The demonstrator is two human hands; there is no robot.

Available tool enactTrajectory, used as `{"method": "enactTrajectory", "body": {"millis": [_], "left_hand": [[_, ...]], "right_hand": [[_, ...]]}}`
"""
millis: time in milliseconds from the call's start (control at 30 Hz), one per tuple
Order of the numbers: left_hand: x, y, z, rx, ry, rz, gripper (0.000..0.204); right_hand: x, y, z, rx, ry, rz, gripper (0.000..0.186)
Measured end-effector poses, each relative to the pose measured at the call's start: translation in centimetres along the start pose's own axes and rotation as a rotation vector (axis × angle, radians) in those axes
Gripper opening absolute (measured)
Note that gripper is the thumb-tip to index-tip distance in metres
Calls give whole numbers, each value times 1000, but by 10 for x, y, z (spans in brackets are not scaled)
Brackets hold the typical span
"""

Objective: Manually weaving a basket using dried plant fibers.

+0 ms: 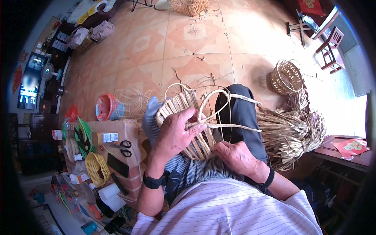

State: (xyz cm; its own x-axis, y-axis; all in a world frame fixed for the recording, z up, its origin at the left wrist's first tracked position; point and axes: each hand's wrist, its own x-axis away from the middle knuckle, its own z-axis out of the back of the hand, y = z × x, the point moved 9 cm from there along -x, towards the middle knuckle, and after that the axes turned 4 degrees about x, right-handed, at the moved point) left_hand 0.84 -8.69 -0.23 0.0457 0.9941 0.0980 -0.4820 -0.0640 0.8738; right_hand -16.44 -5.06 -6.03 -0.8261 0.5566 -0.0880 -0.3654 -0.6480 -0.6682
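Observation:
A small woven basket (178, 105) of pale dried plant strips lies tilted across my lap. Its looped handle (214, 94) is wrapped in the same fibre, and loose strands (237, 126) stick out to the right over my knee. My left hand (178, 131) is closed around the foot of the handle, thumb and fingers pinching it where the strands cross. At the basket's near right edge, my right hand (237, 156) is closed, its fingertips pressed on the weave. Whether a thin strand is also in that pinch is hidden.
To my right lies a big bundle of dried stalks (290, 131), with a finished-looking basket (286, 77) beyond it. At left, a cloth-covered table holds scissors (125, 149), a dark phone (117, 166) and a yellow basket (97, 169). A red-lined bucket (107, 107) stands behind it.

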Motion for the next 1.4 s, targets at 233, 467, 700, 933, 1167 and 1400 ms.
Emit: {"method": "enactTrajectory", "body": {"millis": [233, 467, 700, 933, 1167, 1400], "left_hand": [[-19, -6, 3, 91, -6, 42, 25], [-54, -15, 7, 170, -37, 67, 18], [-57, -18, 8, 209, -125, 129, 19], [-56, -23, 10, 178, -116, 112, 17], [-52, -19, 7, 247, -146, 140, 16], [-48, -22, 7, 269, -130, 160, 17]], "right_hand": [[-3, -1, 2, -88, 21, 31, 25], [-5, 10, -19, 146, -93, -96, 21], [-1, -7, 2, 206, 66, -37, 19], [10, -30, 30, 236, 211, 89, 18], [36, 7, -6, -480, -125, -319, 20], [49, 25, -29, -579, -318, -536, 23]]}}
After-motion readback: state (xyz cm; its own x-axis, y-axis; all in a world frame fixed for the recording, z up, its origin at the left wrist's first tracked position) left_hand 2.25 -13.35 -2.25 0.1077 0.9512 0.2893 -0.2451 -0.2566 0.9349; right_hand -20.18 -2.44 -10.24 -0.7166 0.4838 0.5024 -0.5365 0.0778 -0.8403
